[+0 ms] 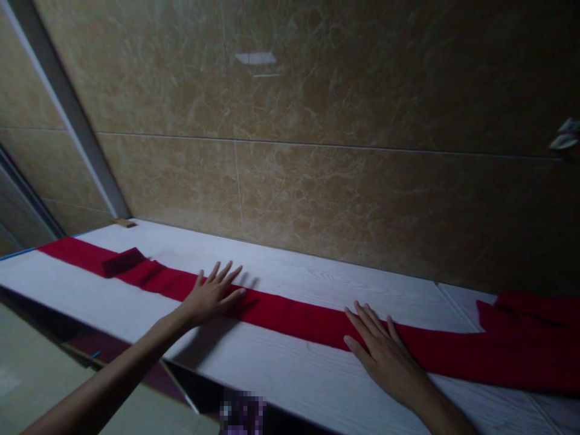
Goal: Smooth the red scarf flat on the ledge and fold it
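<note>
A long strip of red cloth runs across a white wood-grain tabletop from the far left to the right edge of the view. My left hand is over the strip left of the middle, fingers spread, holding nothing; its shadow falls on the cloth and table. My right hand rests on or just above the strip farther right, its fingers also spread and nothing in them. At the left, a piece of the cloth is folded up. On the right the red fabric widens and is bunched.
A tan marbled tile wall stands behind the table, with a grey metal post at the left. A small brown block lies at the back left corner. Dark shelf space shows under the front edge. A pale object is on the wall at right.
</note>
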### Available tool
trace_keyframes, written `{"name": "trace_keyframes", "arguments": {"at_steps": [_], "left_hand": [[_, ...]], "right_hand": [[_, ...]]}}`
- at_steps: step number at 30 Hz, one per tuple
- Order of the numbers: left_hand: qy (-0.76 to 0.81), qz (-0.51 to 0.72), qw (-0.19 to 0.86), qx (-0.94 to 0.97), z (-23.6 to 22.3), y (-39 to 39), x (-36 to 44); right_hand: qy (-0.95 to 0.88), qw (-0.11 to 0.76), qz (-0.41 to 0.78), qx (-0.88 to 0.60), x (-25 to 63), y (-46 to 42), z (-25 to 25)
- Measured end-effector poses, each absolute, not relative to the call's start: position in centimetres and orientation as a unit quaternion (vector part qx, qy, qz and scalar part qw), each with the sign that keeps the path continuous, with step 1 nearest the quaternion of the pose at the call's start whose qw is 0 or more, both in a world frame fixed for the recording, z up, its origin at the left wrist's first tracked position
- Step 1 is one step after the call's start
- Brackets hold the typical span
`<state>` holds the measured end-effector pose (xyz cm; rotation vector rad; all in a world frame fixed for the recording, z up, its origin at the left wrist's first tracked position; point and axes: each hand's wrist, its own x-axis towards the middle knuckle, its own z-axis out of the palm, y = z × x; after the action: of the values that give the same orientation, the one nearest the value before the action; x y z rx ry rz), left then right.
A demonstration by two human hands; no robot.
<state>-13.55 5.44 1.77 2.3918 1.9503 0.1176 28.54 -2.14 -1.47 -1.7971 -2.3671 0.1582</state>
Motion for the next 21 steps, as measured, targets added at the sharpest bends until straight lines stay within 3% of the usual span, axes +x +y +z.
{"name": "trace_keyframes", "arguments": {"at_steps": [7,11,15,21], "left_hand": [[0.335,0.078,0.181,0.922,3.9,8.9,-0.5],[0.244,0.080,0.179,0.950,2.5,10.1,2.5],[0.160,0.172,0.150,0.960,1.3,10.3,2.4],[0.216,0.269,0.144,0.928,1.3,10.9,1.4]], "right_hand": [[-0.799,0.068,0.050,-0.596,26.3,-0.8,-1.2],[-0.799,0.073,0.039,-0.596,26.0,-0.5,-2.0],[-0.807,0.073,0.049,-0.584,25.9,-0.5,-2.0],[-0.841,0.102,0.030,-0.531,24.4,-0.5,-1.6]]}}
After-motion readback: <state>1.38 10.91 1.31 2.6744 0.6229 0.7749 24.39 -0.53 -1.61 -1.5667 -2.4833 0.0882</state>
